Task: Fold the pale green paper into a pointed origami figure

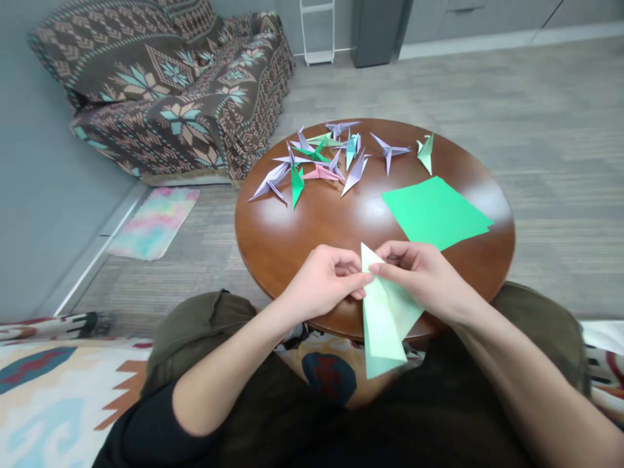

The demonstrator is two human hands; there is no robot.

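A pale green sheet of origami paper (383,325), partly folded with a pointed top, is held between both hands over the near edge of the round table. My left hand (334,276) pinches its left side close to the point, thumb on the front. From the other side my right hand (419,273) grips the paper, with its thumb on the folded edge near my left thumb. The paper's lower flaps hang past the table edge. Fingers behind the sheet are partly hidden.
Several folded paper cranes (319,162) in purple, green, blue and pink stand at the back left of the brown table (273,247). Bright green paper sheets (436,211) lie at the right. Beyond are a patterned sofa (195,97) and a pastel mat (153,221).
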